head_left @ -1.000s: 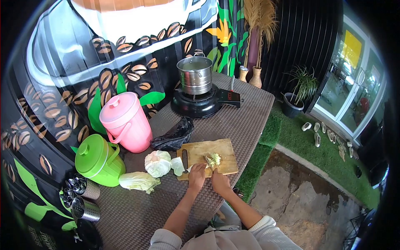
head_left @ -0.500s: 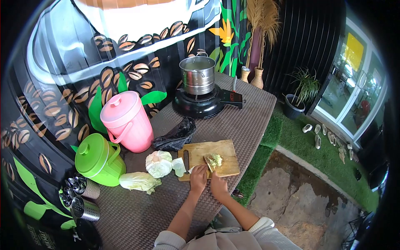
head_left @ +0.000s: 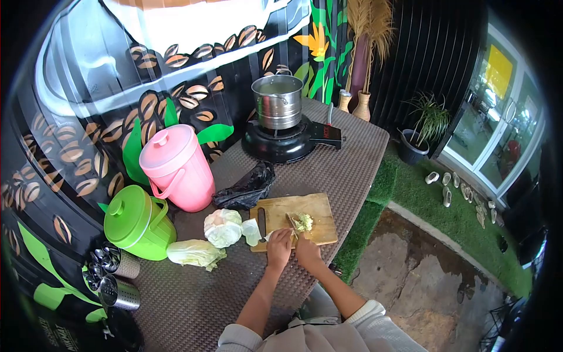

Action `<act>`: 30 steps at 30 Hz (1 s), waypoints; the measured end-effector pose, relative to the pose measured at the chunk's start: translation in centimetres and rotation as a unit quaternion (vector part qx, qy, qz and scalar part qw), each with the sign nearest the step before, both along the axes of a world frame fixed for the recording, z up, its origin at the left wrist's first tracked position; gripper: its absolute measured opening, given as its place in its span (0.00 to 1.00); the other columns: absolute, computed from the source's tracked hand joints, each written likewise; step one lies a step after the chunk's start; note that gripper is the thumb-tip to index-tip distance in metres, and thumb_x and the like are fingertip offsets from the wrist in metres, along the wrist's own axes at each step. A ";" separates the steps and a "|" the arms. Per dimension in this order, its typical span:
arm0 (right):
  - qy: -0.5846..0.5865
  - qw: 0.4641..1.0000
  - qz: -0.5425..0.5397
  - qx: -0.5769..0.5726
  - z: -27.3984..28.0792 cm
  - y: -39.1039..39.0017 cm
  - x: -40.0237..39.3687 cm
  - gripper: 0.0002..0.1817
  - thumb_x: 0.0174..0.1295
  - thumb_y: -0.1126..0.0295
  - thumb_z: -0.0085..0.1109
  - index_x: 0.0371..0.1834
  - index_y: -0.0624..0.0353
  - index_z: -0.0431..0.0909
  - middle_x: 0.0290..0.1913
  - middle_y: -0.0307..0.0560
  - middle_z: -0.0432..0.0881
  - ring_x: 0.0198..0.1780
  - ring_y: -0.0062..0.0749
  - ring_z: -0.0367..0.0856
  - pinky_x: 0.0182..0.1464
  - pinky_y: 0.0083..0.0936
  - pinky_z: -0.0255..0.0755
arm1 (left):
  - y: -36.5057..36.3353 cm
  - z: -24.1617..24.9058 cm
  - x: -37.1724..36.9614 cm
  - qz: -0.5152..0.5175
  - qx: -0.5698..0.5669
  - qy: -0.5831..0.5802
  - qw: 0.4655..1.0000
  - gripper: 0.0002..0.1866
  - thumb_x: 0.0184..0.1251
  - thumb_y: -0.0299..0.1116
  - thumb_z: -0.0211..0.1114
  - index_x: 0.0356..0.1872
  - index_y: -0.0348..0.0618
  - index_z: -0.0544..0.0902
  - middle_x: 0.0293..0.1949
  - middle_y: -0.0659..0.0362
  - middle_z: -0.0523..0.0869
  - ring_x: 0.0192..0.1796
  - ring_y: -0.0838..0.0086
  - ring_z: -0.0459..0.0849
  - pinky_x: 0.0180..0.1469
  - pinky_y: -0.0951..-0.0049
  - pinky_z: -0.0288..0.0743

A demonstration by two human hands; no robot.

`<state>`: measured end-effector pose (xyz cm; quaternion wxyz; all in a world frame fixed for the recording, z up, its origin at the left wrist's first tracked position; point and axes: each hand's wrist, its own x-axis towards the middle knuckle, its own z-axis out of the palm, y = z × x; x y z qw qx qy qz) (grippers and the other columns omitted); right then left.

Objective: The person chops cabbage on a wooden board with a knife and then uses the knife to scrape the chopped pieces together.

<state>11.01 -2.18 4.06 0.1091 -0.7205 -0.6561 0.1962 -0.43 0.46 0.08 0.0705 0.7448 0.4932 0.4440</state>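
Note:
A wooden cutting board [head_left: 319, 205] lies near the table's front right edge. My right hand [head_left: 307, 252] is closed round the handle of a knife [head_left: 292, 223], its blade pointing away over the board. A small heap of finely chopped pale vegetable [head_left: 304, 222] lies against the blade's right side. Just left of the knife, my left hand [head_left: 279, 249] presses its bent fingers on a pale piece, probably cabbage, mostly hidden beneath them. Beside the board sit a loose cabbage leaf [head_left: 251, 232], a round cabbage [head_left: 223, 228] and a longer napa cabbage [head_left: 196, 254].
A black plastic bag [head_left: 245, 188] lies behind the board. Farther back, a steel pot [head_left: 277, 105] stands on a black portable stove [head_left: 275, 146]. Pink [head_left: 182, 170] and green lidded jugs [head_left: 138, 226] stand left, near steel utensil holders [head_left: 120, 293].
Both hands stay at the board in nearly the same place, the knife still beside the chopped heap. The view has shifted very slightly.

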 end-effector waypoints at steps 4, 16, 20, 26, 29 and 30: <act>-0.040 0.996 0.042 0.068 0.8 -0.6 0.2 0.15 0.60 0.73 0.53 0.47 0.67 0.65 0.32 0.64 0.83 0.35 0.57 0.86 0.39 0.46 0.81 | 0.9 0.4 0.1 -0.002 0.021 0.003 1.000 0.11 0.58 0.23 0.60 0.41 0.34 0.85 0.45 0.53 0.86 0.51 0.60 0.81 0.56 0.62 0.74; -0.001 0.998 0.029 0.058 -1.1 0.2 -0.2 0.12 0.62 0.72 0.51 0.46 0.66 0.65 0.31 0.65 0.83 0.34 0.56 0.86 0.33 0.44 0.81 | 1.0 0.6 -0.1 -0.002 0.022 0.006 1.000 0.11 0.58 0.23 0.61 0.41 0.34 0.86 0.44 0.54 0.87 0.51 0.60 0.82 0.55 0.63 0.75; 0.007 0.999 -0.001 0.046 -0.9 0.3 -0.7 0.12 0.63 0.72 0.50 0.45 0.66 0.65 0.31 0.65 0.83 0.34 0.57 0.86 0.33 0.44 0.81 | 0.7 1.2 0.0 -0.006 0.029 -0.005 1.000 0.11 0.58 0.22 0.61 0.41 0.34 0.86 0.45 0.54 0.87 0.51 0.60 0.82 0.56 0.63 0.75; 0.002 0.999 0.033 0.036 0.6 1.0 0.0 0.14 0.63 0.70 0.51 0.47 0.65 0.64 0.30 0.64 0.83 0.33 0.57 0.86 0.34 0.46 0.81 | 1.0 0.4 0.0 -0.004 0.019 0.010 1.000 0.11 0.58 0.22 0.60 0.41 0.33 0.85 0.45 0.53 0.87 0.51 0.60 0.81 0.56 0.63 0.74; 0.012 0.999 -0.008 0.031 0.0 0.1 -0.8 0.16 0.62 0.70 0.52 0.48 0.67 0.64 0.32 0.64 0.83 0.35 0.57 0.86 0.35 0.45 0.81 | 1.0 0.6 -0.1 -0.004 0.016 0.002 1.000 0.11 0.57 0.23 0.61 0.41 0.33 0.85 0.44 0.54 0.87 0.51 0.60 0.81 0.56 0.63 0.74; 0.012 0.999 -0.009 0.030 -0.1 0.3 -0.9 0.16 0.62 0.70 0.52 0.48 0.67 0.64 0.32 0.64 0.83 0.35 0.57 0.86 0.35 0.45 0.81 | 0.9 0.7 0.0 -0.005 0.015 0.002 1.000 0.11 0.57 0.23 0.61 0.41 0.33 0.85 0.44 0.54 0.87 0.51 0.60 0.81 0.56 0.63 0.74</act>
